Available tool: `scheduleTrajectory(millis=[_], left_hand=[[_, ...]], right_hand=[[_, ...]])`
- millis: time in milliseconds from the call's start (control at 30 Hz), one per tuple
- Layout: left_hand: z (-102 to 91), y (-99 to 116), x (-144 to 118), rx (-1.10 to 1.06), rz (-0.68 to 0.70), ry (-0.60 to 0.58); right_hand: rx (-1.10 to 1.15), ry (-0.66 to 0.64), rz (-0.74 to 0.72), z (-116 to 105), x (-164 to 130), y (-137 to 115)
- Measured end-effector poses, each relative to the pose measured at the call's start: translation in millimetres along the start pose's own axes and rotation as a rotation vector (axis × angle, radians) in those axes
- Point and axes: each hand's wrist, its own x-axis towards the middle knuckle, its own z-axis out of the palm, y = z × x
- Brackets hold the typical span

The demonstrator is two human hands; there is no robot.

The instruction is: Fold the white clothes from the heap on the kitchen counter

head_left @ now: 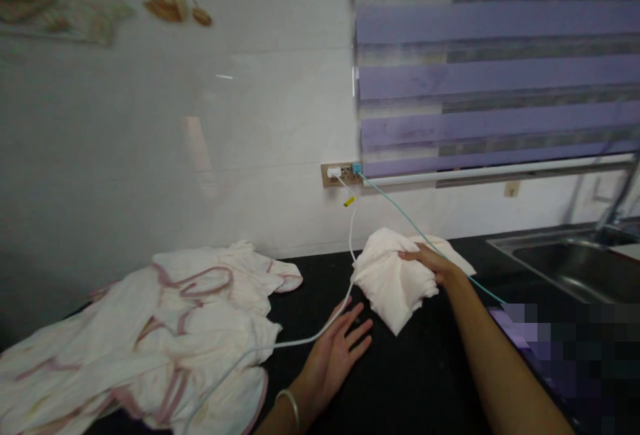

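My right hand (431, 263) grips a white cloth (393, 278), thumb on top, and the cloth hangs in folds just above or on the dark counter (400, 381). Behind that hand another pale cloth part (457, 256) spreads on the counter; whether it is the same piece I cannot tell. My left hand (336, 348), with a bangle at its wrist, is held palm up with fingers spread and nothing in them. A white cable (300, 341) runs across it. To its left lies a crumpled heap of white garments with pink trim (200, 321).
A wall socket (345, 173) holds a white plug and a blue plug. From the latter a teal cable (400, 211) passes by my right wrist to a dark device (520, 341), partly pixelated. A steel sink (565, 255) is at right, below a purple striped blind (480, 81).
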Motion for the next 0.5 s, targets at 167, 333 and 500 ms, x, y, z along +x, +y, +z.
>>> scheduleTrajectory(millis=[167,333,500], left_hand=[[2.2,3,-3,0.109,-0.010,0.000],[17.0,0,-7,0.346,0.040,-0.007],[26.7,-3,-11,0.492,0.087,0.018]], right_hand=[[0.075,0.224,-0.041,-35,18,-2],[-0.194,0.384,-0.162,-70,33,-3],[-0.340,0.526,-0.228,-94,53,-6]])
